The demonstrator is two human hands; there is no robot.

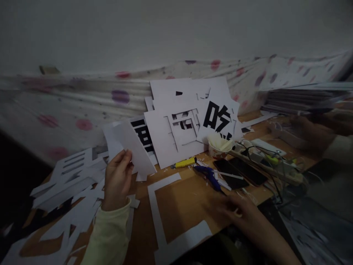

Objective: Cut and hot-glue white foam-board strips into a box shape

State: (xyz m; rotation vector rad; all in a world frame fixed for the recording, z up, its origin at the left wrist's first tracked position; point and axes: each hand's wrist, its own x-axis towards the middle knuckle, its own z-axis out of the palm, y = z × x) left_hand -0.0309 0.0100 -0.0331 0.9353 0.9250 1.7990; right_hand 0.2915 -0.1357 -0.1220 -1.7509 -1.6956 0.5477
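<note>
My left hand (119, 176) pinches a white card piece (138, 151) between thumb and fingers, holding it upright above the table's left part. Low at the right, my right hand (234, 209) hovers over the table's front edge, blurred, with its fingers apart and nothing visible in them. A white C-shaped card frame (157, 217) lies flat between the hands. Beyond it, white cut-out sheets (162, 140) lean against the wall, one bearing a black character (216, 117). A blue glue gun (208, 176) and a yellow cutter knife (185, 162) rest behind my right hand.
Cut card scraps (74, 184) pile up at the left. A paper cup (219, 147), dark phones (248, 171), cables and a power strip (267, 165) occupy the right. Another person's blurred hand (306, 129) is near stacked sheets (295, 99) at the far right.
</note>
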